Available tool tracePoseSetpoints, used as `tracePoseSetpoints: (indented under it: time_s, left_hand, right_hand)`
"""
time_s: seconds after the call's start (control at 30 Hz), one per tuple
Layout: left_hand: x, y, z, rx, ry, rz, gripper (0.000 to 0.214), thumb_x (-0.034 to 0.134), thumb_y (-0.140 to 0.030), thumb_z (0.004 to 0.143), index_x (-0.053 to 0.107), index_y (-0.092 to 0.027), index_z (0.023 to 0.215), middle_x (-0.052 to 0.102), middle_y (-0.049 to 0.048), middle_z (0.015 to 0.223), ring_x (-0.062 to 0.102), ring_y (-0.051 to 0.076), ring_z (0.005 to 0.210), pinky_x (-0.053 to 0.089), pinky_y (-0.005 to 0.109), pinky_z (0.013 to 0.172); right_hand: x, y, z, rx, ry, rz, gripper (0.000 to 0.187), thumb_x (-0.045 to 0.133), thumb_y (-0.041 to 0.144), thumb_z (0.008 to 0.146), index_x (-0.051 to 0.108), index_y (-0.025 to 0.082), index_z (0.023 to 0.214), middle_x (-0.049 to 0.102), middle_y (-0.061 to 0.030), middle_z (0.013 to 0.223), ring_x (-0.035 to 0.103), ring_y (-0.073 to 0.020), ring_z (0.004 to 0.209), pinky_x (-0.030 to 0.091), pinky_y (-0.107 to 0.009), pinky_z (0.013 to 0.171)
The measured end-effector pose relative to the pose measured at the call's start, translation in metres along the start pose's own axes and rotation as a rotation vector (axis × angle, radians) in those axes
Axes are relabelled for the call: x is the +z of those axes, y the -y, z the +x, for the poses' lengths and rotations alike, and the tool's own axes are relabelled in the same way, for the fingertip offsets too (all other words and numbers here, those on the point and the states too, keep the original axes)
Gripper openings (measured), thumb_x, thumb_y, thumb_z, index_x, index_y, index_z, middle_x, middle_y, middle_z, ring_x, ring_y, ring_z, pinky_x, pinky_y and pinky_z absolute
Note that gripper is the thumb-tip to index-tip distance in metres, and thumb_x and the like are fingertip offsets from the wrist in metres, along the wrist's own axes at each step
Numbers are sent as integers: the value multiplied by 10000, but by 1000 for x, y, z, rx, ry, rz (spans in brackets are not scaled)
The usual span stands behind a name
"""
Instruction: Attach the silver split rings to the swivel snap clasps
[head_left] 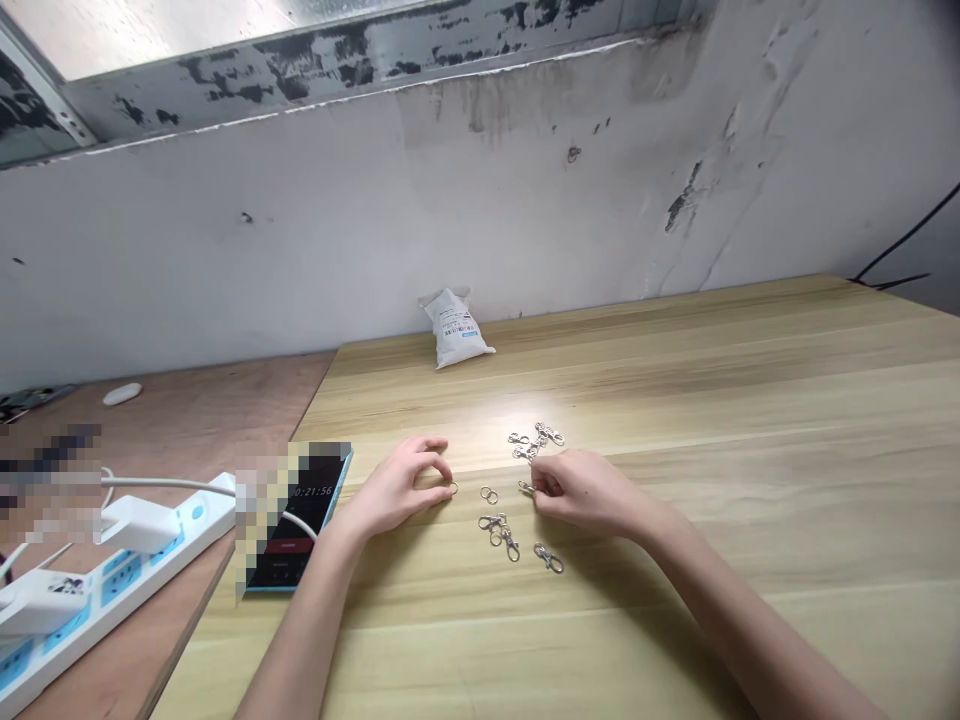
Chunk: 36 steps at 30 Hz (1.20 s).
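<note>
Left hand (397, 487) narrow, pinching one ring (455, 488); right hand (581, 490) narrow, pinching one clasp (526, 488). Between them, two loose rings (489, 495). Nearer the person than the right hand, one lone clasp (548, 558). Just beyond that hand, a clasp cluster (539, 440), count unclear. Beyond both, one white packet (457, 330).

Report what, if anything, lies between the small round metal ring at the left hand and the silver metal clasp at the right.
Two small silver rings lie on the wood-grain tabletop between the metal ring at the left hand and the clasp at the right hand, probably low enough to clear.
</note>
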<state>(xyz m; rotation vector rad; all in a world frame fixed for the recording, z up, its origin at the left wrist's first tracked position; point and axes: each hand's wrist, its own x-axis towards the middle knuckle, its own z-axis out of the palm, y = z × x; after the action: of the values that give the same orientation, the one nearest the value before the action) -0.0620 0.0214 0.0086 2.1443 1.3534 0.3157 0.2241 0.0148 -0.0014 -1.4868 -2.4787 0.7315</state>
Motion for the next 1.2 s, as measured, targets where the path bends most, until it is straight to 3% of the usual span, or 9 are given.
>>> tracePoseSetpoints:
  time_s: [0.37, 0.63, 0.9, 1.0, 1.2]
  left_hand:
    - [16, -5, 7, 24, -78, 4, 106, 645, -346, 852, 683, -247, 853, 554, 46, 1333, 505, 254, 1273, 395, 429, 1082]
    - [21, -4, 8, -111, -47, -16, 112, 651, -328, 842, 652, -216, 855, 354, 75, 1546, 191, 272, 1488, 193, 499, 1204]
    - [21, -5, 6, -99, -30, -41, 122, 662, -320, 833, 641, -200, 838, 311, 97, 1572, 163, 295, 1495, 174, 565, 1190]
    - [24, -6, 8, -65, -59, -46, 94, 673, -292, 825, 650, -204, 806, 370, 85, 1541, 199, 301, 1483, 202, 567, 1183]
    - [22, -12, 9, 2, -98, -77, 78, 664, -293, 839, 662, -218, 821, 547, 66, 1344, 481, 258, 1295, 363, 456, 1104]
  right_hand:
    - [1, 1, 2, 7, -18, -13, 91, 545, 156, 760, 572, 196, 683, 642, -3, 682, 482, -115, 595, 252, -240, 544]
    - [3, 1, 2, 10, -17, -33, 92, 547, 165, 779, 578, 197, 699, 646, -3, 697, 485, -117, 608, 250, -239, 552]
    - [2, 2, 3, 11, -32, -28, 89, 538, 174, 768, 577, 197, 691, 639, -1, 692, 482, -121, 605, 249, -242, 553]
    - [2, 3, 2, 19, -29, -31, 83, 543, 176, 771, 578, 196, 698, 643, -6, 704, 494, -125, 618, 250, -244, 556]
    - [2, 2, 2, 6, -34, -33, 83, 538, 176, 778, 568, 193, 703, 639, -8, 701, 486, -122, 615, 251, -244, 561]
